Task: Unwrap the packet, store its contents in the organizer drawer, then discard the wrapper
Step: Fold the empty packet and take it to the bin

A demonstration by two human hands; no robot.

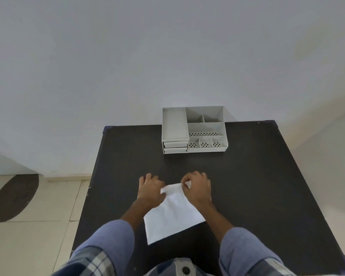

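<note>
A white paper packet (173,214) lies flat and slanted on the black table (257,186), in front of me. My left hand (150,191) presses on its upper left corner. My right hand (197,188) pinches the packet's top edge, where a small flap of paper is lifted between the fingers. A grey desk organizer (194,129) stands at the table's far edge against the wall. Two small drawers (175,147), both shut, sit under its left tray. What the packet holds is hidden.
The organizer's open compartments on the right are perforated at the bottom. A white wall rises behind the table. To the left are a tiled floor and a dark oval mat (14,198). My blue sleeves (112,242) fill the bottom of the view.
</note>
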